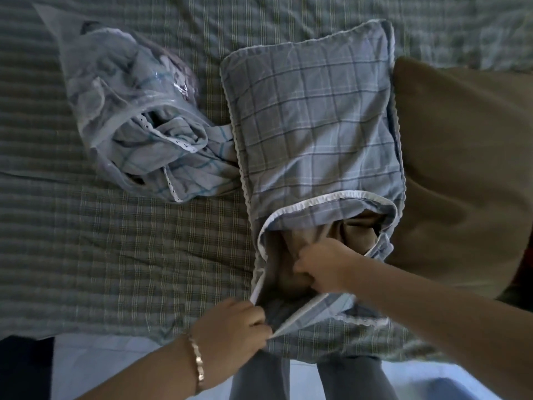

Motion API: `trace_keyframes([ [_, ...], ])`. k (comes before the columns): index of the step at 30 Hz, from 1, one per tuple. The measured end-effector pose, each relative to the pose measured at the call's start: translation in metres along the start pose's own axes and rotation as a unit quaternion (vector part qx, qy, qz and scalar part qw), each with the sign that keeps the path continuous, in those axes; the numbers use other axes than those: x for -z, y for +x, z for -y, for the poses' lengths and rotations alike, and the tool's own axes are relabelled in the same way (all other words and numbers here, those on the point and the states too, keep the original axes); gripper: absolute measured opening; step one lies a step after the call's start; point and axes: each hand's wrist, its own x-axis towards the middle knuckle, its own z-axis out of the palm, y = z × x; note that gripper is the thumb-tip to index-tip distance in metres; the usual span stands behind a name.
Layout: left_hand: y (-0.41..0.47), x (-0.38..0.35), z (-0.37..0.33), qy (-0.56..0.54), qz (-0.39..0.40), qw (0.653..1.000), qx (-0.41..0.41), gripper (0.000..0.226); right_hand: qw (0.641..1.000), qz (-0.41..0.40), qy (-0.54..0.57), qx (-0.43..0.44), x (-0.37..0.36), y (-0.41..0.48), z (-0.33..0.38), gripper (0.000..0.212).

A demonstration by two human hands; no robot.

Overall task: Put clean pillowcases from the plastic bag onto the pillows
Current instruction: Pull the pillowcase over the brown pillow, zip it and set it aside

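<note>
A blue plaid pillowcase (311,116) with white lace trim lies on the bed, with a tan pillow (291,264) mostly inside it. My left hand (236,321) grips the near edge of the pillowcase opening. My right hand (323,267) holds the tan pillow's exposed end inside the opening. To the left lies a clear plastic bag (115,82) with more blue plaid pillowcases (173,163) spilling from its mouth. A second bare tan pillow (461,168) lies to the right, touching the covered one.
The bed is covered by a green-grey checked sheet (115,255). Its near edge runs along the bottom, above my legs (259,379) and a pale floor. A dark object (26,368) sits at the bottom left.
</note>
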Motion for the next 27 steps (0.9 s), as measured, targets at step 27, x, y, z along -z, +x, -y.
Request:
trace_keyframes([
  [27, 0.144, 0.021, -0.028, -0.1, 0.045, 0.974, 0.198, 0.024, 0.921, -0.354, 0.081, -0.14, -0.1, -0.156, -0.051, 0.021],
])
